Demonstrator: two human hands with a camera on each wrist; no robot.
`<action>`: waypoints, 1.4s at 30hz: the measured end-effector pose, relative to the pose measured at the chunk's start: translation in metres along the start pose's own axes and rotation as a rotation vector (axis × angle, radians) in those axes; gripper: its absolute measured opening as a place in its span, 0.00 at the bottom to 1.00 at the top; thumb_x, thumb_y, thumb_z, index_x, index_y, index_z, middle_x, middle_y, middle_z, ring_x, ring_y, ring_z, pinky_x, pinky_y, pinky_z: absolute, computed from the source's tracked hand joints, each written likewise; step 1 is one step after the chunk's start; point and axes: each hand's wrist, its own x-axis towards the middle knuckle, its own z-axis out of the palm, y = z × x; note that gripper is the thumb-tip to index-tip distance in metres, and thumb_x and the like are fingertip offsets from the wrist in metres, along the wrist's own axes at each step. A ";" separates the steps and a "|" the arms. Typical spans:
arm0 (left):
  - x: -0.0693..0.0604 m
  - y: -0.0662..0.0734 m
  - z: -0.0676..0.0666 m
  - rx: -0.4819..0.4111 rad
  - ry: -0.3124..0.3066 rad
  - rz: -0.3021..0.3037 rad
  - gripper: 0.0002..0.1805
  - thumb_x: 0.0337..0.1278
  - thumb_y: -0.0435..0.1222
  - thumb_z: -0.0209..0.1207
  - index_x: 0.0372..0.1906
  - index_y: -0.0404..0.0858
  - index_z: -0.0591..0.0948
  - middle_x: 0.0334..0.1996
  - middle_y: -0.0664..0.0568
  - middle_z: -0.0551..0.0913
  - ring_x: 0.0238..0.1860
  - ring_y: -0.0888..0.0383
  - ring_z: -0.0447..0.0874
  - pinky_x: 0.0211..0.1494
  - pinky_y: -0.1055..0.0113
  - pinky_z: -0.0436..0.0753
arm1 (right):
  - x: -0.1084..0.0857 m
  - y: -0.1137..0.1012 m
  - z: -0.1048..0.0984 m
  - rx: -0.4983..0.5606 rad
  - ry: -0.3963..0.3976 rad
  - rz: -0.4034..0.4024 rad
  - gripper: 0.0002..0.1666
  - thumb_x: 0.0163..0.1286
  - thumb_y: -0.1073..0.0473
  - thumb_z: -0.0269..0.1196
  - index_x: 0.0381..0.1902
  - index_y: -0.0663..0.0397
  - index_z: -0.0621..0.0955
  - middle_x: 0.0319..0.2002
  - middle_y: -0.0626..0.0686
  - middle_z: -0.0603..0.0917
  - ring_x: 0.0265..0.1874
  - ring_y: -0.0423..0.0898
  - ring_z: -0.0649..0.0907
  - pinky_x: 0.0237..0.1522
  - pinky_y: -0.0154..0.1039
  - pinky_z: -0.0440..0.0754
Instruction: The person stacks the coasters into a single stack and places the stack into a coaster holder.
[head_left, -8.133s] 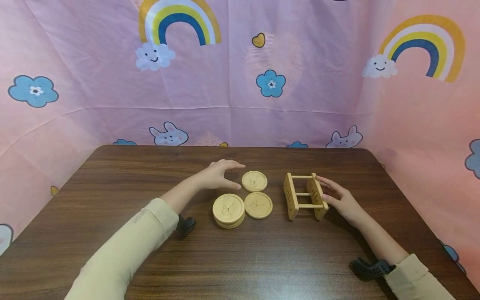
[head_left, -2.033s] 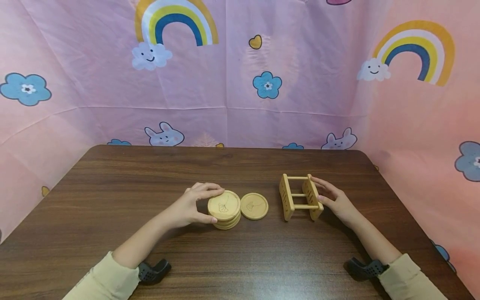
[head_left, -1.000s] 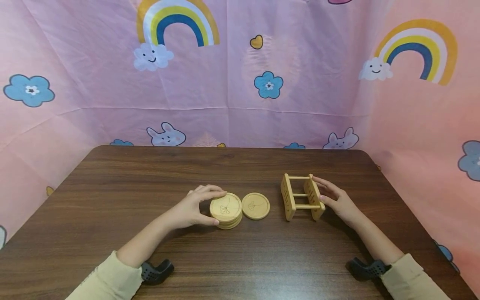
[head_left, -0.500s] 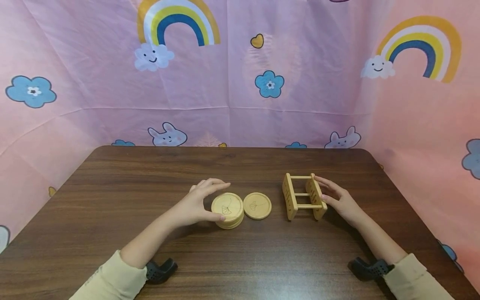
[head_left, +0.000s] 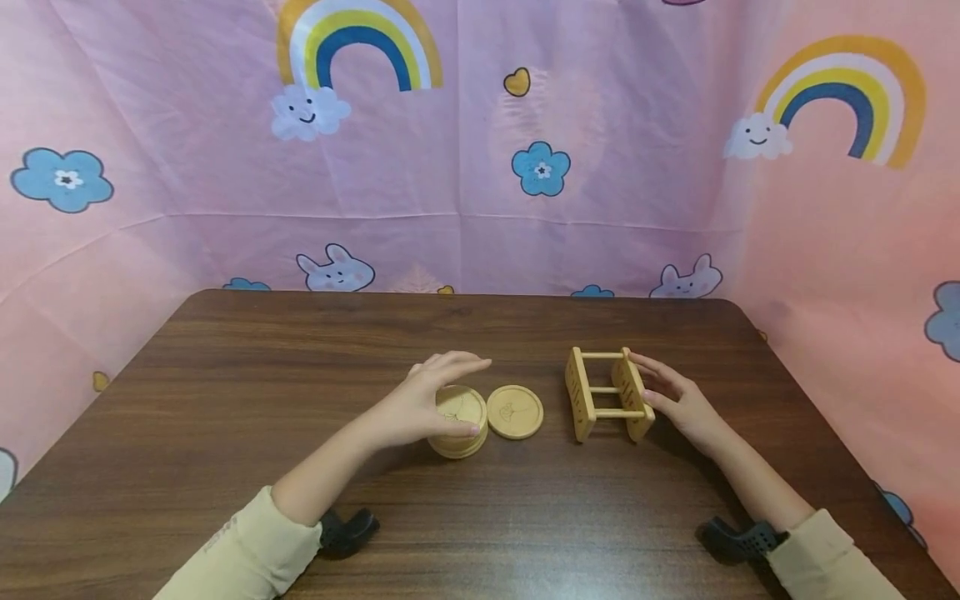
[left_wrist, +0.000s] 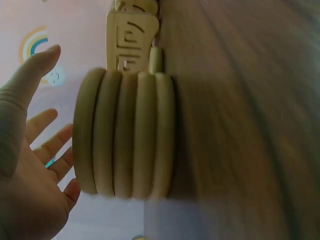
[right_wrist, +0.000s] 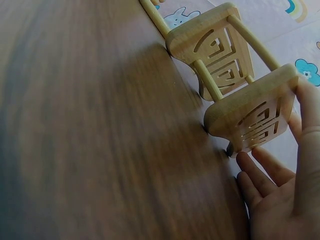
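Several round wooden coasters form a stack (head_left: 472,405), the top one engraved with a leaf. My left hand (head_left: 420,408) reaches over it, fingers extended and thumb apart, holding nothing. In the left wrist view the stack (left_wrist: 125,135) stands beside the spread hand (left_wrist: 35,175). A single coaster (head_left: 515,412) lies flat just right of the stack. Farther right stands a wooden coaster rack (head_left: 605,389) with two cut-out side panels joined by rods. My right hand (head_left: 686,408) rests fairly straight fingers and thumb against its right panel (right_wrist: 260,117).
All of this is on a dark wood-grain table (head_left: 480,525). Behind and beside it hangs a pink and lilac cloth (head_left: 480,167) printed with rainbows, flowers and rabbits. A black band (head_left: 348,533) sits on the left wrist, another band (head_left: 738,540) on the right.
Eight seconds ago two loose coasters lay beside a lower stack; one has since joined it. Lately my left hand has let go of the top coaster and moved right. The right hand stays put.
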 end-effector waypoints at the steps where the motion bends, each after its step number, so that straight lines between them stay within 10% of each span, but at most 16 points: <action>1: 0.003 0.002 0.001 -0.003 -0.008 0.006 0.45 0.37 0.44 0.77 0.67 0.49 0.71 0.63 0.59 0.69 0.64 0.54 0.62 0.61 0.46 0.56 | 0.000 0.000 0.000 0.000 0.000 0.002 0.30 0.73 0.66 0.53 0.72 0.56 0.63 0.67 0.64 0.64 0.59 0.37 0.70 0.51 0.30 0.72; 26: 0.063 0.026 0.021 0.144 -0.368 -0.058 0.50 0.38 0.50 0.75 0.71 0.52 0.66 0.65 0.54 0.66 0.67 0.51 0.59 0.64 0.44 0.54 | 0.000 0.002 0.000 -0.007 0.006 0.004 0.31 0.72 0.66 0.54 0.71 0.59 0.63 0.65 0.67 0.66 0.55 0.35 0.73 0.49 0.31 0.74; 42: 0.079 0.021 0.032 0.251 -0.427 -0.159 0.48 0.35 0.48 0.77 0.68 0.48 0.70 0.62 0.55 0.71 0.62 0.50 0.64 0.58 0.50 0.61 | 0.000 0.003 0.000 0.004 -0.003 -0.010 0.31 0.72 0.67 0.54 0.71 0.59 0.63 0.64 0.68 0.66 0.56 0.38 0.73 0.49 0.32 0.74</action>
